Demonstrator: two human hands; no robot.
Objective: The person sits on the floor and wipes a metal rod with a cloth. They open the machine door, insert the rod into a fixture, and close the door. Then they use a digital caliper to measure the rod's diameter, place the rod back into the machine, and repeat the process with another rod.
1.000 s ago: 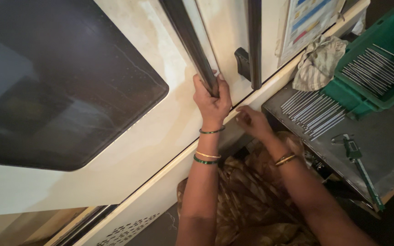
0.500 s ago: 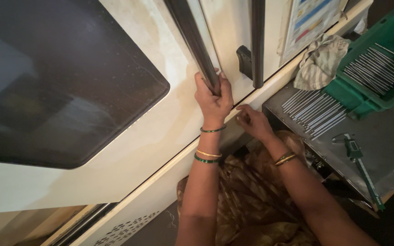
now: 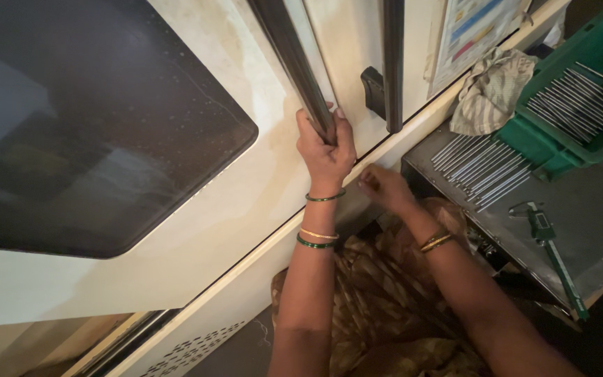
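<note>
One hand (image 3: 326,143) grips the door handle (image 3: 294,59).

- My left hand (image 3: 326,143) has slid a little further up the dark door handle (image 3: 294,63).
- My right hand (image 3: 382,187) has drawn slightly away from the cream door's (image 3: 246,202) lower edge.

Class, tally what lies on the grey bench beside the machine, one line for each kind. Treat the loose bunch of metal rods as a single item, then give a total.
Green plastic bin: 1
Crumpled cloth: 1
Loose bunch of metal rods: 1
Digital caliper: 1
Total: 4
</note>
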